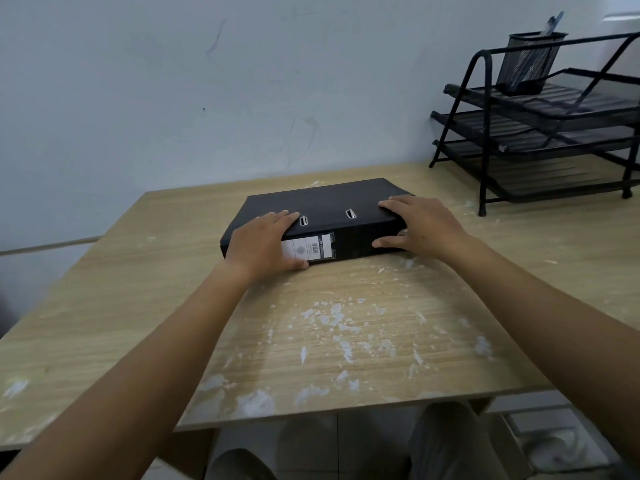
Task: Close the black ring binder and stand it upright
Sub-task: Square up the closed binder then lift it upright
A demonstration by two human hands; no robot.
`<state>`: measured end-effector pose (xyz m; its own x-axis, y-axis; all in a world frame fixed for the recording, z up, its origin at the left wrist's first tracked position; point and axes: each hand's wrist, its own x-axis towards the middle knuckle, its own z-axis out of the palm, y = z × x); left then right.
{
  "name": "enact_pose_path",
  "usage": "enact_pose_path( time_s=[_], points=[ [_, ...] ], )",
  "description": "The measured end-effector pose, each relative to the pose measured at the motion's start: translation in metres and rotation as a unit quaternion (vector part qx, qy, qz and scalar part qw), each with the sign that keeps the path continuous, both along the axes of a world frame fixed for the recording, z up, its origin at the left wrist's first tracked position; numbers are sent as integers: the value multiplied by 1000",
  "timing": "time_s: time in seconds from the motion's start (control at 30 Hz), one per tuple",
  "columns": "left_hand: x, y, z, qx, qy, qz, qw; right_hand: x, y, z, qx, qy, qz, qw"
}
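The table (346, 341) is scuffed with white flecks on its near part. Beyond them the binder (322, 216) lies flat and closed, spine toward the person. The left hand (258, 242) clasps the binder's left end, fingers over the cover, thumb on the spine label. The right hand (420, 225) clasps its right end likewise. Right of the binder, against the wall, stands a tray rack (540, 133).

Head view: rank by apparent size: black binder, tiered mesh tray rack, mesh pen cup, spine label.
1-2. tiered mesh tray rack and black binder: close; the rack is cropped at the frame edge, so unranked.
3. mesh pen cup
4. spine label, partly covered by the left hand
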<state>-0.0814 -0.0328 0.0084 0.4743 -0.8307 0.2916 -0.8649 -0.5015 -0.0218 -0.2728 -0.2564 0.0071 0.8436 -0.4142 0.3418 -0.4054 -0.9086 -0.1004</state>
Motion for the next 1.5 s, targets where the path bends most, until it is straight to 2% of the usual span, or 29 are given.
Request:
enact_pose_path(
  time_s=[0.2,0.4,0.53,0.83,1.1,1.3,1.5],
  points=[
    [-8,-7,-2,-2,-30,-14,999,-16,1,-16,184,-168,-30,968],
    [-19,-16,-7,3,-63,-34,997,-20,5,-16,349,-216,-84,908],
    [-19,-18,-6,6,-66,-39,997,-23,6,-23,401,-258,-91,874],
    [-33,-31,-7,-7,-73,-55,996,-21,6,-20,426,-259,-106,860],
    [-35,-28,-5,-51,-73,-37,995,-16,10,5,412,-267,-84,867],
    [-32,-19,4,-121,-70,-7,990,-6,22,47,348,-280,-53,893],
    [-34,-13,20,-253,-2,16,967,11,47,105,230,-316,-27,920]
  ],
)
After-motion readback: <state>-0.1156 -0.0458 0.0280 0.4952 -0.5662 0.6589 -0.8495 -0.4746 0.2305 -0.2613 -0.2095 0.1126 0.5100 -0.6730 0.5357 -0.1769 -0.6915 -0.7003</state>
